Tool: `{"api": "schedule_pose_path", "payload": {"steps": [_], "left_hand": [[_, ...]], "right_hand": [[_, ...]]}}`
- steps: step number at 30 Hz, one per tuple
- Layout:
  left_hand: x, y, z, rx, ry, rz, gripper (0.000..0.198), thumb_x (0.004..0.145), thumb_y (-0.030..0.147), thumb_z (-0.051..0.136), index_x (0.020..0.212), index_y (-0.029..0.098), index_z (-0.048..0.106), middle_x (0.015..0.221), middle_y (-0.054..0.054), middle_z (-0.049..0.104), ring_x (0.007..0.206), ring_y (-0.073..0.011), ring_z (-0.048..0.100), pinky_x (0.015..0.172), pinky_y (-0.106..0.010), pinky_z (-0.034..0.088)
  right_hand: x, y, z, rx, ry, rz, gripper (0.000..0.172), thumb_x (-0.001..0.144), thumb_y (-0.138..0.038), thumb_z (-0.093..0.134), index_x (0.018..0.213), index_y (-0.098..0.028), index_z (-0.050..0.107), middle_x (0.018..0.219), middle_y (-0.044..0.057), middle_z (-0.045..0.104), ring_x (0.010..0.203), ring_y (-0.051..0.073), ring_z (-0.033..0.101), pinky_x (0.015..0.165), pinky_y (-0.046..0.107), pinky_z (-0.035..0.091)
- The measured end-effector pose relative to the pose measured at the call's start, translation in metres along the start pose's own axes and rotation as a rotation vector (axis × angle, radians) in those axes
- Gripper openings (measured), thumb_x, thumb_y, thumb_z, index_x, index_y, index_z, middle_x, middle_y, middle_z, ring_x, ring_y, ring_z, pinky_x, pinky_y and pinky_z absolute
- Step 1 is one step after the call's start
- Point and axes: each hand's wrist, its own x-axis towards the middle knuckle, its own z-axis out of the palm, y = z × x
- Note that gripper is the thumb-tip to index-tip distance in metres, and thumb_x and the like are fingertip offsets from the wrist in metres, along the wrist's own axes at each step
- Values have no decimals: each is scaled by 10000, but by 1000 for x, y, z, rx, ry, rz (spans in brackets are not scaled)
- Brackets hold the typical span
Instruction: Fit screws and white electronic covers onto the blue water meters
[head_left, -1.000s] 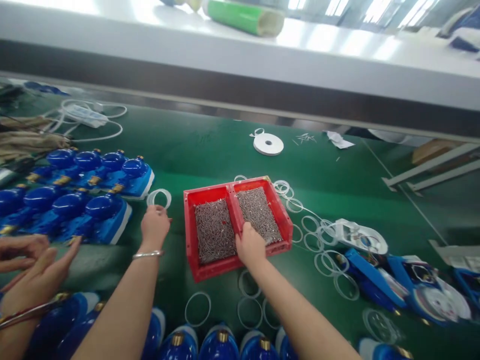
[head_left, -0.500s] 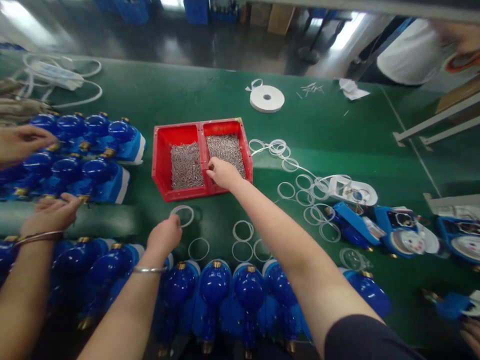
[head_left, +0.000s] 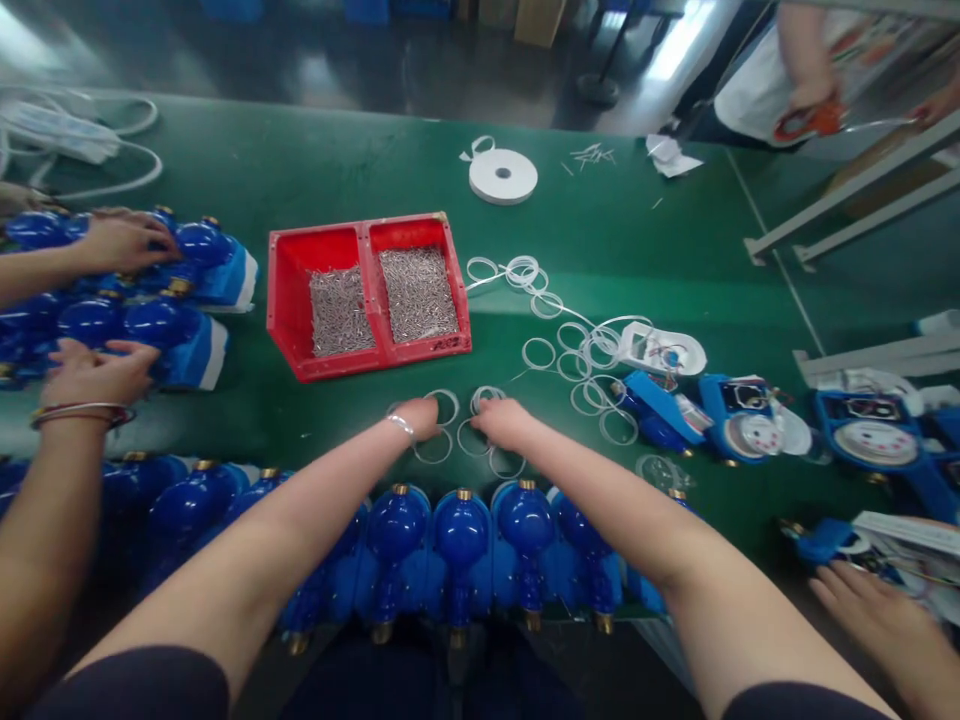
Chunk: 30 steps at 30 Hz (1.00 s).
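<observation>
We see red tray (head_left: 291, 300) of small metal pins on green surface (head_left: 360, 170), white tape roll (head_left: 502, 176) beyond, blue meters (head_left: 461, 530) along near edge, co-worker's hands (head_left: 97, 372) at left.

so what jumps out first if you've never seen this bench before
The red tray in mid-table stands out against the green table, its two compartments heaped with small metal pins. Just in front of it, the left hand and right hand rest among clear plastic rings scattered on the mat. A row of glossy blue meter bodies lines the near edge, with more stacked at the left under another person's hands.
</observation>
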Motion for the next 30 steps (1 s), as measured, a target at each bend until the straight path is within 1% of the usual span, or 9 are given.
{"api": "schedule_pose_path", "payload": {"steps": [4, 7, 9, 12, 14, 16, 21, 25, 30], "left_hand": [[16, 75, -17, -80, 125, 158, 418, 761, 320, 527, 1132, 136, 464, 1048, -125, 621, 987, -214, 583, 809, -276, 460], [3, 111, -41, -138, 292, 247, 441, 805, 263, 467, 1229, 187, 372, 1134, -98, 560, 1057, -191, 533, 880, -295, 426], [-19, 109, -57, -230, 490, 299, 420, 807, 233, 467, 1215, 166, 394, 1114, -98, 555, 1040, -185, 528, 900, -317, 416], [-67, 68, -65, -415, 774, 300, 352, 782, 211, 503, 1121, 118, 480, 1023, -75, 590, 940, -143, 555, 892, -302, 425], [-109, 30, -50, -448, 899, 141, 348, 781, 251, 507, 1108, 132, 492, 1005, -60, 597, 929, -142, 561, 894, -309, 429], [-155, -2, -18, -422, 985, -95, 377, 784, 309, 500, 1121, 139, 488, 1009, -71, 596, 948, -165, 558, 897, -321, 429], [-243, -31, 87, -196, 863, -325, 521, 785, 420, 482, 1216, 134, 419, 1189, -144, 504, 1155, -249, 437, 991, -386, 340], [-272, -33, 138, -48, 736, -477, 675, 743, 506, 505, 1287, 137, 352, 1358, -201, 307, 1282, -343, 227, 988, -503, 280], [-276, -52, 152, -21, 583, -568, 750, 715, 536, 527, 1334, 184, 294, 1429, -201, 159, 1298, -379, 135, 940, -568, 277]], "right_hand": [[-22, 65, -5, 5, 116, 268, 187, 828, -225, 513, 978, -141, 586, 1024, 90, 572, 909, 192, 561, 765, 361, 476], [-52, 102, -10, 54, 200, 417, 280, 816, -276, 552, 1062, -144, 546, 1017, 72, 571, 880, 175, 567, 750, 375, 497], [-79, 113, -10, 108, 281, 456, 339, 822, -299, 530, 1129, -157, 532, 1044, 87, 563, 914, 181, 571, 785, 368, 478], [-130, 103, -1, 219, 415, 470, 359, 847, -326, 430, 1161, -193, 543, 1154, 108, 526, 900, 157, 594, 822, 333, 445], [-168, 84, 15, 289, 484, 488, 344, 826, -298, 470, 1144, -198, 556, 1185, 104, 522, 838, 146, 612, 792, 310, 476], [-202, 59, 37, 340, 575, 520, 332, 802, -260, 516, 1117, -169, 566, 1147, 106, 554, 867, 178, 608, 784, 327, 505], [-243, -17, 83, 444, 878, 445, 264, 821, -282, 498, 1016, -136, 600, 1045, 118, 605, 1011, 214, 549, 910, 393, 454], [-228, -81, 88, 404, 660, 147, 375, 784, -241, 556, 1145, -142, 525, 1251, 142, 471, 1190, 238, 403, 1000, 428, 364], [-180, -137, 82, 271, 394, -195, 721, 641, -318, 720, 1279, -248, 393, 1418, 110, 267, 1312, 288, 189, 1066, 514, 189]]}}
